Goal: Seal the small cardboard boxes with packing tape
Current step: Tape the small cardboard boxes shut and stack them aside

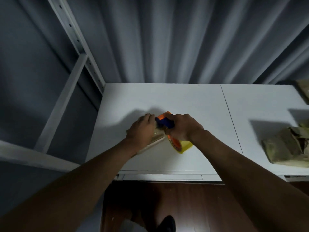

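The left hand clamps a small tan cardboard box at table centre; the right hand, at its 3 o'clock, grips an orange-and-blue dispenser with yellow tape. Best to pin the box firmly and draw the tape flat along the seam.

Boxes right of tape dispenser

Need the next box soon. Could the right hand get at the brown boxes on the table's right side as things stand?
Probably not yet: the right hand grips the tape dispenser. The table toward the brown boxes is unobstructed.
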